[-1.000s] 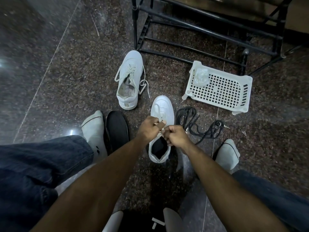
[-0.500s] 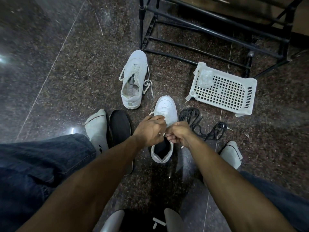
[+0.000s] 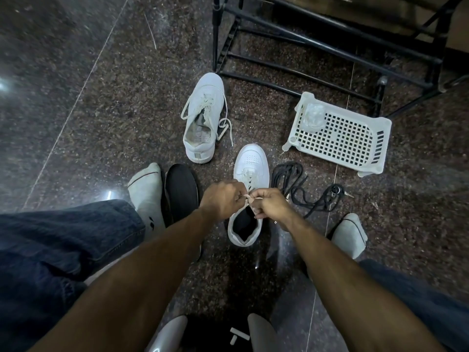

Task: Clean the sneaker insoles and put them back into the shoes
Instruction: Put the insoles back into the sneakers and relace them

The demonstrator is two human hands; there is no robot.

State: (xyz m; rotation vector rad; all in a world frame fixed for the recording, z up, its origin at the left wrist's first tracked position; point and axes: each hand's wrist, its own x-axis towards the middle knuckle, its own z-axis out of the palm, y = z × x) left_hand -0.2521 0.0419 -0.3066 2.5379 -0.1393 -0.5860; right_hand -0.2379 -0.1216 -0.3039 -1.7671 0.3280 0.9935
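Two hands of mine are working over the near white sneaker (image 3: 250, 179) standing on the granite floor (image 3: 76, 123) between my socked feet, my left hand (image 3: 222, 199) and my right hand (image 3: 270, 205) each pinching its pale lace (image 3: 250, 198) with curled fingers just above the tongue. Lying beside my left foot (image 3: 148, 196) is a black insole (image 3: 181, 191), and the second white sneaker (image 3: 203, 118) is sitting farther out with its laces trailing loose. Sprawling just right of the near shoe is a black cord (image 3: 302, 189), with a white perforated basket (image 3: 340, 138) and a black metal rack (image 3: 317, 49) sitting beyond it.
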